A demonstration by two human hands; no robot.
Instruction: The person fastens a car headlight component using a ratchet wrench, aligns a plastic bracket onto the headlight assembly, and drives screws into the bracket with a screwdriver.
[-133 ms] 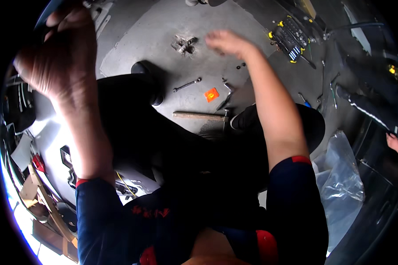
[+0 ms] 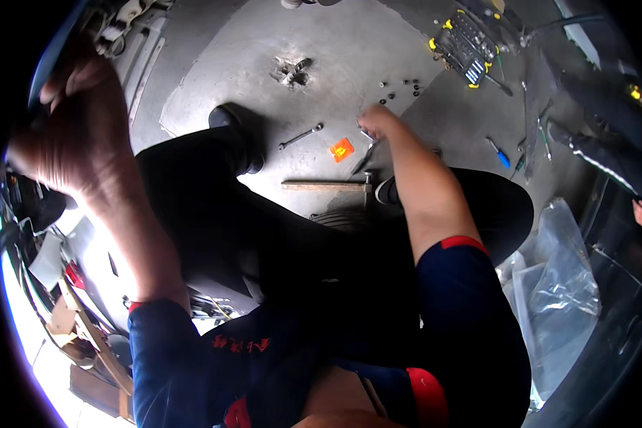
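Note:
My right hand (image 2: 375,123) is low over the floor, its curled, slightly blurred fingers at the upper end of a ratchet wrench (image 2: 364,157) with a dark handle. Left of that lie an orange packet (image 2: 342,150) and a combination wrench (image 2: 301,137). A wooden-handled hammer (image 2: 321,186) rests between my feet. Raised at the far left, my left hand (image 2: 82,128) shows its palm side; thumb and bent fingers are apart around a dark thing lost in shadow, which I cannot make out.
Several small sockets (image 2: 415,90) are scattered beyond my right hand, near a tool case (image 2: 467,57) with yellow latches. A blue-handled screwdriver (image 2: 501,157) lies farther right. Another person's leg (image 2: 595,171) is at the right edge. Clear plastic sheeting (image 2: 556,299) hangs below it.
My right hand has come back toward me, from near the broken patch of floor to the ratchet wrench. The view has shifted a little, and my left hand appears lower in it.

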